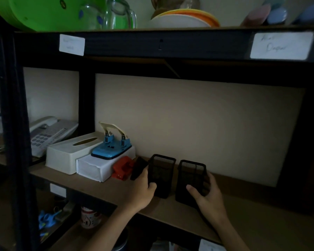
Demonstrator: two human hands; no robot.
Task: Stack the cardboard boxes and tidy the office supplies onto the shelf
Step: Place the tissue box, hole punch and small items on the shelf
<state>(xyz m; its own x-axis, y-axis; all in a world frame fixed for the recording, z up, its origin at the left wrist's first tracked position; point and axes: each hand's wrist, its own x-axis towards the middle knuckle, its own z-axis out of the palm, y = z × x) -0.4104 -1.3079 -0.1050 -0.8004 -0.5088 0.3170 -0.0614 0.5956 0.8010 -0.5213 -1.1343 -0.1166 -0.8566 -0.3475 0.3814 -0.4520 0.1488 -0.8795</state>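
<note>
Black wire-mesh pen holders (161, 175); matt brown board shelf (105, 187); glossy blue hole punch (111, 148).

2 blk mesh cups (161, 171) — upright, on shelf (252, 205)

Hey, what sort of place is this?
Probably an office supply corner: a labelled shelf rack holds a desk telephone, a blue hole punch and two black mesh pen holders.

Left hand (143, 190): grips left black wire-mesh pen holder (161, 173)
Right hand (208, 195): grips right black wire-mesh pen holder (188, 178)
Holders: upright on brown wooden shelf board (246, 212)
</note>
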